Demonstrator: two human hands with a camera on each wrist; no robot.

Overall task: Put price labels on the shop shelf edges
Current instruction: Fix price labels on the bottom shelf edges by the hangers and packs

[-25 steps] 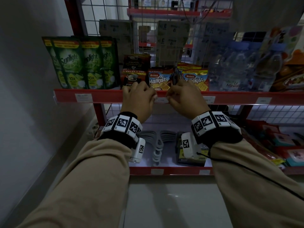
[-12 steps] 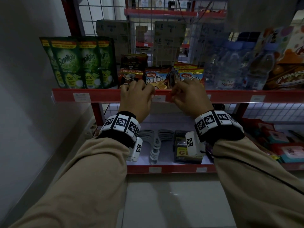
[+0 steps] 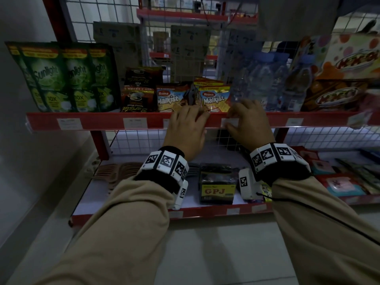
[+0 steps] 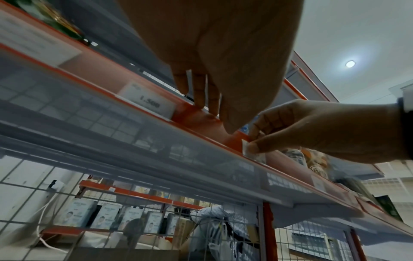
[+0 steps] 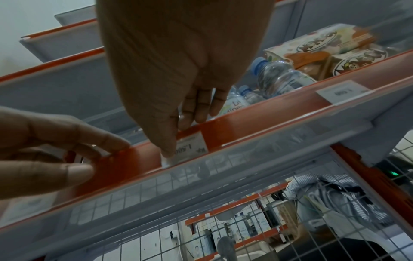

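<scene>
At mid-frame in the head view, the right hand (image 3: 247,120) pinches a price label (image 5: 190,145) between thumb and fingers, its lower edge sitting in the clear strip along the red shelf edge (image 3: 102,121), just below the Malkist packs (image 3: 216,98) and water bottles (image 3: 267,85). The left hand (image 3: 188,128) lies just to its left with fingers straight, their tips pressing on the shelf edge and holding nothing. Other labels (image 3: 134,122) already sit farther left on the edge. The label looks like a thin paper slip: very light, limp, easy to crease or tear. It is probably best taken by an edge or corner and slid along the channel, not pushed flat-on, which would likely buckle it.
</scene>
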